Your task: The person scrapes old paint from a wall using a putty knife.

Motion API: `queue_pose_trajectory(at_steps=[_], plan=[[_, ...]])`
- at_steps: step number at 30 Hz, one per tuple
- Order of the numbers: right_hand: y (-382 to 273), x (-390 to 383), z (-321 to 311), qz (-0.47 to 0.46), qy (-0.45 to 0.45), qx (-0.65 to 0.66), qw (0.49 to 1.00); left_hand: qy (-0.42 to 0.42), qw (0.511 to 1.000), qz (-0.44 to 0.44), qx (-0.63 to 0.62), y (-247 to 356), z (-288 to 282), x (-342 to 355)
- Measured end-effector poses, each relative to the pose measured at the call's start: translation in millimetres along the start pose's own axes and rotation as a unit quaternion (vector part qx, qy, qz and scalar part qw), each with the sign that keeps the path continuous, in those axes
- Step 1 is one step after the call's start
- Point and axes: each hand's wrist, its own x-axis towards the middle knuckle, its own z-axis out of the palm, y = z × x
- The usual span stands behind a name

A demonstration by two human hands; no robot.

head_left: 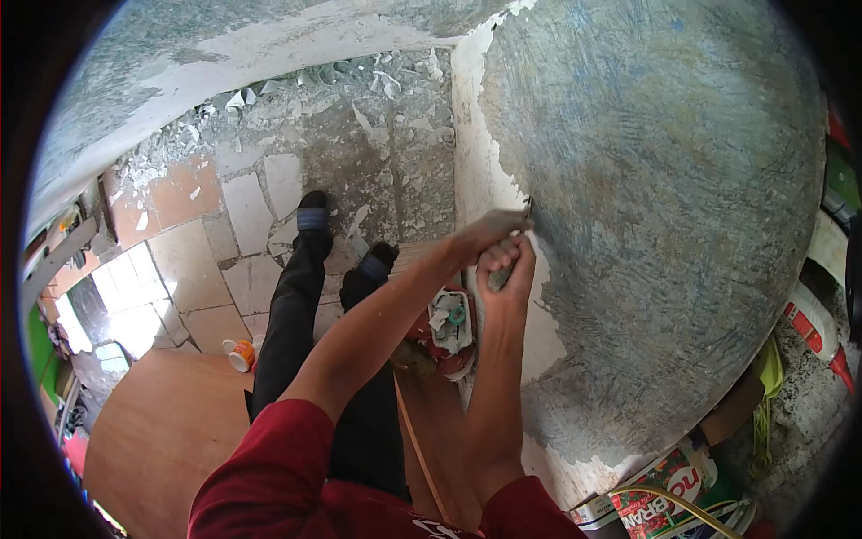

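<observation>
My right hand point(508, 269) is closed in a fist round the handle of a scraper point(500, 280), whose butt end sticks out below the fingers. Just beyond it, my left hand point(490, 228) is closed about the front part of the same tool, slightly smeared by motion. A dark tip shows past its fingers, at the wall. Both hands meet at the ragged edge between the blue-grey wall coating point(664, 180) and a bare white strip point(476, 126). The blade itself is mostly hidden.
Flakes of coating litter the broken tile floor point(247, 207) round my feet. Beneath my forearms stands a tub point(452, 325) with scraps in it. A wooden tabletop point(162, 440) and an orange-and-white cup point(241, 357) are at left. At right are a red-and-white tube point(811, 331) and a printed bucket point(673, 503).
</observation>
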Motion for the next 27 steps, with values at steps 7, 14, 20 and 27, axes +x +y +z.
queue_pose_trajectory(at_steps=[7,14,20,27], plan=[[-16.0,-25.1,-12.7,0.042,-0.069,0.053,0.995,-0.015,0.997,0.081,-0.013,-18.8,19.4,-2.6],[1.1,-12.3,-14.8,0.005,-0.030,0.031,0.999,-0.025,0.997,0.071,0.026,-16.8,4.2,-0.3],[-14.2,-23.1,-18.8,0.021,-0.039,0.052,0.998,-0.002,0.992,0.120,0.031,-22.1,18.1,3.8],[10.2,16.6,-26.2,0.021,-0.060,0.012,0.998,0.000,0.991,0.118,0.056,-22.8,-22.0,38.9]])
